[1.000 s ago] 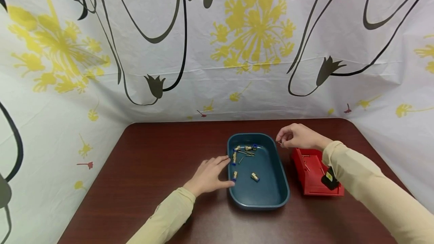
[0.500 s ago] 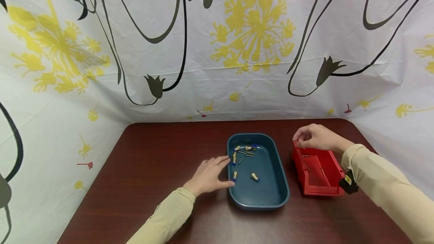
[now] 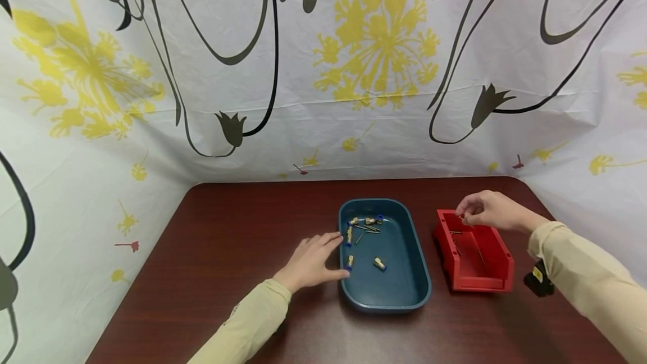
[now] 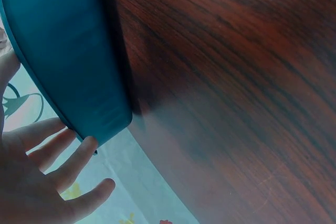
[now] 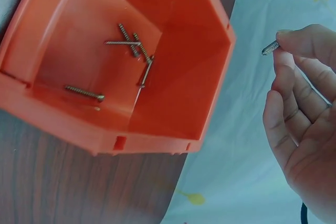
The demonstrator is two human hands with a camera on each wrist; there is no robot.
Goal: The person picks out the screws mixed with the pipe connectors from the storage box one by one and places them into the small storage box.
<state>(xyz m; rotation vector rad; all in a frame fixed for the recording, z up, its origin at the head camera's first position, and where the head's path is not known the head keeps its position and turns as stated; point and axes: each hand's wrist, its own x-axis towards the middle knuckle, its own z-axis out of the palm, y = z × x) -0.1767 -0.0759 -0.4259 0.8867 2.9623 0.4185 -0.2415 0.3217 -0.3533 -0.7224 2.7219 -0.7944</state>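
Observation:
Between thumb and fingertips my right hand (image 3: pixel 490 210) pinches a small screw (image 5: pixel 270 49), its threaded end poking out. In the head view this hand is over the far end of the red bin (image 3: pixel 482 284). Several screws (image 5: pixel 84 92) lie on the bin floor in the right wrist view. My left hand (image 3: pixel 312 261) touches the left rim of the blue tray (image 3: pixel 399 291), fingers spread and fairly straight. Inside that tray are several brass fittings with blue ends (image 3: pixel 380 264) and a few thin screws (image 3: pixel 371 229) near its far end.
Tray and bin stand side by side on a dark wooden table (image 3: pixel 227 251), with a narrow strip of wood between them. A white patterned cloth (image 3: pixel 303 83) hangs behind the table and along its sides.
My right hand, still pinching the screw, has moved right from the tray's far right corner to over the red bin. The left hand has stayed put at the tray's rim.

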